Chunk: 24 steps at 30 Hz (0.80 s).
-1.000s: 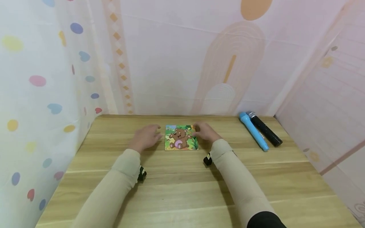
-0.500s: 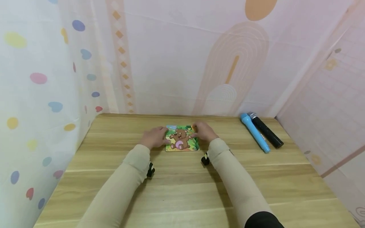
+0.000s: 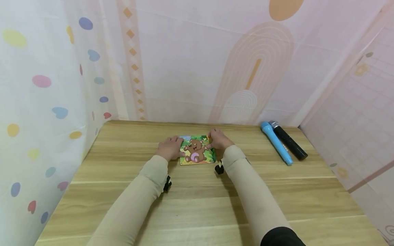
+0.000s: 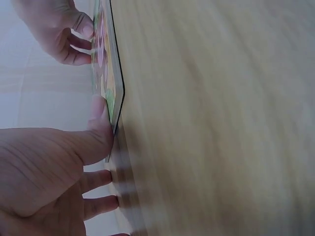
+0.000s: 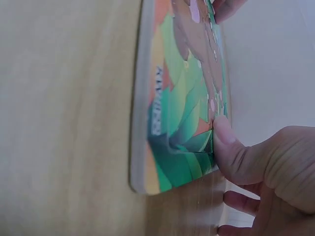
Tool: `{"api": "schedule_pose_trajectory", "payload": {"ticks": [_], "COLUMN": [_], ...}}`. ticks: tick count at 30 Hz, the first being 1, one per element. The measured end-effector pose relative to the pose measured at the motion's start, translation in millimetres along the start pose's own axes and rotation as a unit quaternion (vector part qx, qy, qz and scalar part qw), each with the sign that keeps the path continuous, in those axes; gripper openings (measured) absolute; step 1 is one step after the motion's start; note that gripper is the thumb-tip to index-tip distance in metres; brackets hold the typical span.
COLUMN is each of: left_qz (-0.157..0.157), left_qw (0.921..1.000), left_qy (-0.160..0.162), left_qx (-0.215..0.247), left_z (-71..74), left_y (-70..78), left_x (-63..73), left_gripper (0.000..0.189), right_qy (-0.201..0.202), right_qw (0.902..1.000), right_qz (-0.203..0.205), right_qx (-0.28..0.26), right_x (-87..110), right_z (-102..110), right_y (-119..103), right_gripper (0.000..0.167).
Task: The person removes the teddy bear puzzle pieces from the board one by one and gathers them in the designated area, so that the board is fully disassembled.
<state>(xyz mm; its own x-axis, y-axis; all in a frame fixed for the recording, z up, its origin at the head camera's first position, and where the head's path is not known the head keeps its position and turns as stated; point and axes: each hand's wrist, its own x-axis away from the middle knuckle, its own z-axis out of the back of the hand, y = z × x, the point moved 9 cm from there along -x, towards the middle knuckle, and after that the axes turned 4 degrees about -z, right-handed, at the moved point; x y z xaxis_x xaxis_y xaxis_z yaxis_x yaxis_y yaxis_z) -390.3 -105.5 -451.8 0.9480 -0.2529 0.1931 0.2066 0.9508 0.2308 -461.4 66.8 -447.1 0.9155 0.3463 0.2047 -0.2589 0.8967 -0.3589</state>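
A square jigsaw puzzle board [image 3: 196, 158] with a brown bear on a green and yellow scene lies face up toward the back of the wooden table. My left hand [image 3: 169, 149] holds its left edge. In the left wrist view the left thumb [image 4: 98, 123] presses on the board's face near a corner, and the other fingers spread down beside the edge. On the opposite side my right hand [image 3: 220, 139] holds the right edge. The right wrist view shows that thumb [image 5: 229, 142] on the face of the board [image 5: 184, 108], fingers tucked beside it.
A light blue toy microphone [image 3: 277, 143] and a black microphone [image 3: 289, 141] lie side by side at the table's back right. Patterned curtains [image 3: 184, 61] enclose the table [image 3: 191, 212] at the back and both sides.
My left hand has moved right, from beside the puzzle board onto its left edge. My right hand has stayed at the right edge. The board is turned very slightly.
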Motion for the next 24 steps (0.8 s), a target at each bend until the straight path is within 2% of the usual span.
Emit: {"api": "schedule_pose_trajectory", "payload": {"ticks": [12, 24], "left_qz": [0.011, 0.014], "left_qw": [0.9998, 0.9998], "left_qy": [-0.003, -0.008], "left_qx": [-0.013, 0.01], "left_z": [0.7, -0.4], "left_y": [5.6, 6.7], "left_x": [2.7, 0.1], "left_gripper": [0.074, 0.073], "right_qy": [-0.026, -0.013], "right_qw": [0.9995, 0.9996], "right_qz": [-0.017, -0.018], "right_qx": [-0.002, 0.016], "right_x": [-5.6, -5.8], "right_z": [-6.3, -1.7], "right_y": [3.6, 0.4], "right_gripper": [0.046, 0.048]}}
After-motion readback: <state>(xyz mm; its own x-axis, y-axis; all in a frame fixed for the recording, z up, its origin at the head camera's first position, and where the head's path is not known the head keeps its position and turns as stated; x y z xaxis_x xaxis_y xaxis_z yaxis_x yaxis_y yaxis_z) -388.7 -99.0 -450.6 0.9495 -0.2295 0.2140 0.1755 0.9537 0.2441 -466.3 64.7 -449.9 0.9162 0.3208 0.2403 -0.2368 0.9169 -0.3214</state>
